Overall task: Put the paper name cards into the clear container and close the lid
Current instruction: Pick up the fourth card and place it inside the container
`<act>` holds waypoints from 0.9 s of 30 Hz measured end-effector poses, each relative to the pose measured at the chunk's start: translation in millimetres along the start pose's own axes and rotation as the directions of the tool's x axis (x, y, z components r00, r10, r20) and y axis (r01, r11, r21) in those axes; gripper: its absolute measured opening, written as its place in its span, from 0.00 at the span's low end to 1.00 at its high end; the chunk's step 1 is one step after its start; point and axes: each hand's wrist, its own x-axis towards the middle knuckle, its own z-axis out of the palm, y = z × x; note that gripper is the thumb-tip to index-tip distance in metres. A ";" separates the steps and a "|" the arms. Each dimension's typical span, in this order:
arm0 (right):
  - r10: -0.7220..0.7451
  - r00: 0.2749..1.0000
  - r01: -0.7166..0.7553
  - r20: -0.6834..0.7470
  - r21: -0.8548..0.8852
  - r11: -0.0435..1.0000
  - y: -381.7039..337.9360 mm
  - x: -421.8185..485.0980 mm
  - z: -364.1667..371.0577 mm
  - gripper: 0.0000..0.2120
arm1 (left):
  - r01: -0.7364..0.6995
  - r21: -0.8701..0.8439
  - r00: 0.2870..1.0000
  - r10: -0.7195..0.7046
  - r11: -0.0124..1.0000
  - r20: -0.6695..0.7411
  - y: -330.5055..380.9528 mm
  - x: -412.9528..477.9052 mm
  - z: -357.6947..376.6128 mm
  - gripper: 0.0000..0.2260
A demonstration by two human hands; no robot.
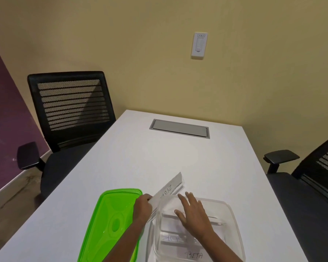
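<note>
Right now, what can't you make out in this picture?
Head view: the writing on the held name card blurs after "ZEB" where it runs toward the left hand.
How many cards lie in the clear container: the right hand and the blurry wall hide them.
The near ends of the green lid and container: cut off by the bottom edge.

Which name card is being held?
The ZEB card, gripped by the left hand and sticking up at a slant; the BETA card lies inside the container.
</note>
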 end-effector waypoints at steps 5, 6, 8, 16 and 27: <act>0.001 0.999 0.001 -0.032 0.061 0.998 -2.1 -10.5 -4.9 0.26 | -0.043 -0.139 0.997 0.034 0.989 -0.070 16.0 -6.2 -4.2 0.15; 0.002 0.999 0.001 -0.037 0.073 0.997 -1.6 -12.8 -6.7 0.26 | -0.049 -0.169 0.996 0.035 0.984 -0.086 20.5 -7.4 -5.6 0.14; 0.004 0.999 0.001 -0.052 0.092 0.996 0.8 -17.3 -11.3 0.25 | -0.063 -0.228 0.993 0.037 0.972 -0.114 29.6 -9.0 -9.8 0.14; 0.008 0.980 0.030 -0.197 0.188 0.982 13.7 -31.8 -40.0 0.25 | -0.214 -0.328 0.973 0.172 0.920 -0.154 53.4 -18.6 -35.8 0.13; 0.346 0.869 -0.047 -0.354 0.637 0.769 58.4 -64.8 -72.4 0.27 | -0.086 -0.649 0.984 0.165 0.756 0.063 57.7 -49.3 -31.7 0.12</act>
